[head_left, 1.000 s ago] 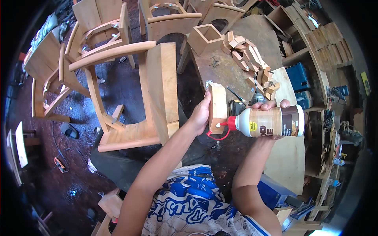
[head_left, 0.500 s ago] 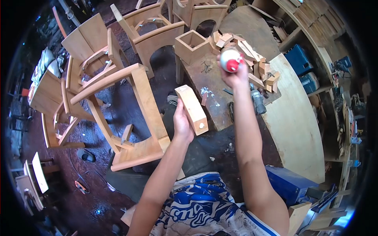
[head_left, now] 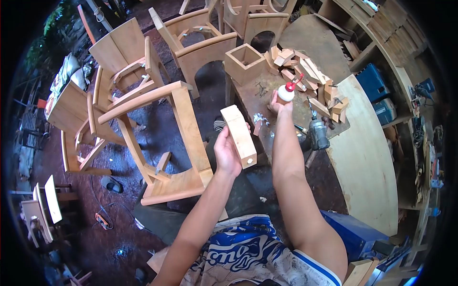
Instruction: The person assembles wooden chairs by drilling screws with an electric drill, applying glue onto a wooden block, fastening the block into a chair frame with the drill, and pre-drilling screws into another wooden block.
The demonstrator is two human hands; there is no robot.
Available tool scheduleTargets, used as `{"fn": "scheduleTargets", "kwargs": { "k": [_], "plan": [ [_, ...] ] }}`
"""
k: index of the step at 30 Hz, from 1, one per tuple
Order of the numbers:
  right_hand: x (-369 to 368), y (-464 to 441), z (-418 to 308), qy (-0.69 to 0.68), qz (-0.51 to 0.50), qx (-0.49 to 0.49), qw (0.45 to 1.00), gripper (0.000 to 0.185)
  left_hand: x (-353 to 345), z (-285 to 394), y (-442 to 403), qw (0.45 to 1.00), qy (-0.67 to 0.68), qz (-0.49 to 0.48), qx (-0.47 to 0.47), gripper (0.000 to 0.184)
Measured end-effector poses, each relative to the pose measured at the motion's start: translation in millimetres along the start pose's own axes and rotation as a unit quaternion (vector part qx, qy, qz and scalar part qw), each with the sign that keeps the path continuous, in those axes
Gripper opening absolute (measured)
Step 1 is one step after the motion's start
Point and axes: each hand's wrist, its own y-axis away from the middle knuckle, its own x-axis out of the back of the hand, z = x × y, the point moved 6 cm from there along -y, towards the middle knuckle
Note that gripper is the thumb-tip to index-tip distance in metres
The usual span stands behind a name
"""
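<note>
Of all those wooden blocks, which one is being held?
The block in the left hand, with a white dab on its end; the others lie heaped on the table.

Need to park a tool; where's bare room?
The pale curved plywood sheet, bordered by the grey power drill and blue plastic cases, looks bare. So does the brown surface beyond the heap of wooden blocks. Crowded: around that heap, by the drill and the white red-capped bottle in the right hand.
</note>
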Motion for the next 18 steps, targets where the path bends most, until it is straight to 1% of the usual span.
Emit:
{"fn": "scheduleTargets", "kwargs": {
  "k": [1,3,4,5,6,7,8,9,10,11,12,13,14,15,17,18],
  "plan": [
    [0,9,6,0.0,0.003,-0.002,1.0,0.06,-1,2,-1,1.0,0.006,-0.006,-0.006,0.047],
    [12,37,16,-0.03,0.033,-0.012,0.999,0.07,3,2,-2,1.0,0.007,0.005,-0.008,0.047],
    [16,48,13,0.015,0.007,0.003,1.0,0.064,5,2,0,1.0,0.006,0.01,-0.009,0.047],
    [20,60,12,0.016,0.004,0.004,1.0,0.064,5,3,-2,1.0,0.007,0.011,-0.012,0.047],
    [31,63,3,0.135,0.001,-0.014,0.991,0.06,4,3,-4,1.0,0.008,0.009,-0.011,0.047],
    [48,73,-2,0.248,0.003,-0.029,0.968,0.058,5,2,-2,1.0,0.013,0.011,-0.009,0.047],
    [63,81,-9,0.39,-0.02,0.041,0.92,0.055,7,2,-1,1.0,0.015,0.012,-0.008,0.047],
    [75,92,-5,0.522,-0.042,0.109,0.845,0.052,7,1,0,1.0,0.013,0.01,-0.004,0.047],
    [83,112,3,0.688,-0.042,0.178,0.702,0.046,7,1,1,1.0,0.01,0.01,-0.001,0.047],
    [86,134,17,0.818,-0.038,0.238,0.522,0.04,7,0,1,1.0,0.007,0.01,0.0,0.047],
    [81,161,37,0.888,-0.029,0.299,0.347,0.038,8,-1,0,1.0,0.007,0.009,0.001,0.047],
    [80,183,55,0.924,-0.018,0.348,0.159,0.035,9,-1,-1,1.0,0.011,0.005,-0.002,0.047],
    [90,191,62,0.901,-0.066,0.415,0.107,0.038,9,-2,-2,1.0,0.016,0.002,-0.005,0.047],
    [92,192,65,0.9,-0.068,0.417,0.106,0.038,8,-1,-2,1.0,0.017,0.0,-0.007,0.047],
    [95,191,76,0.9,-0.089,0.424,0.048,0.037,9,1,-1,1.0,0.027,0.007,-0.01,0.047],
    [97,188,78,0.887,-0.094,0.45,0.039,0.025,10,2,0,1.0,0.026,0.009,-0.012,0.047]
  ]
}}
